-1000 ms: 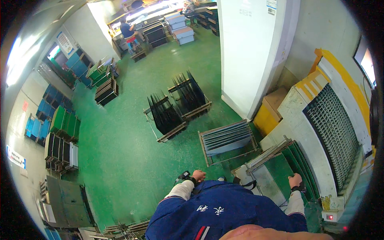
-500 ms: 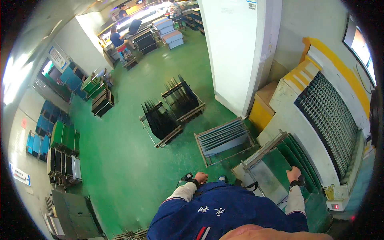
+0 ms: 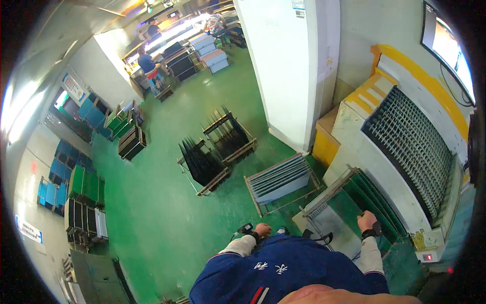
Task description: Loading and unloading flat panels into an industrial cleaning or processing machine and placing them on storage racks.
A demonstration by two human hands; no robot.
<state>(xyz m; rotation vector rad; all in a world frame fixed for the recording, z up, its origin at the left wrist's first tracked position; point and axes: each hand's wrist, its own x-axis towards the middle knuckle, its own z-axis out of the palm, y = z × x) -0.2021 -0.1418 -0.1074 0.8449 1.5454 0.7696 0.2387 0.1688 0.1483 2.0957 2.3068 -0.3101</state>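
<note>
My right hand [image 3: 367, 221] is closed at the edge of a dark green panel [image 3: 351, 206], which stands in a metal-framed rack [image 3: 329, 191] at the lower right. Several more green panels [image 3: 380, 198] stand beside it, and a pale grey sheet [image 3: 338, 229] lies along its left side. In front of my waist hangs my left hand [image 3: 262, 230], apart from the racks; its fingers are mostly turned out of sight. A dark device with a small screen [image 3: 246, 229] is on the left wrist.
Ahead stands a rack of grey-blue panels [image 3: 281, 180], with black-panel racks [image 3: 203, 164] beyond it. A white cabinet [image 3: 283, 66] and a machine with a ribbed conveyor [image 3: 410, 147] flank the right. More racks [image 3: 86, 187] line the left wall. People sit at a lit bench [image 3: 172, 38].
The view has shifted slightly, so the room sits a little lower in the picture. My right hand stays at the green panel, and my left hand remains near my waist.
</note>
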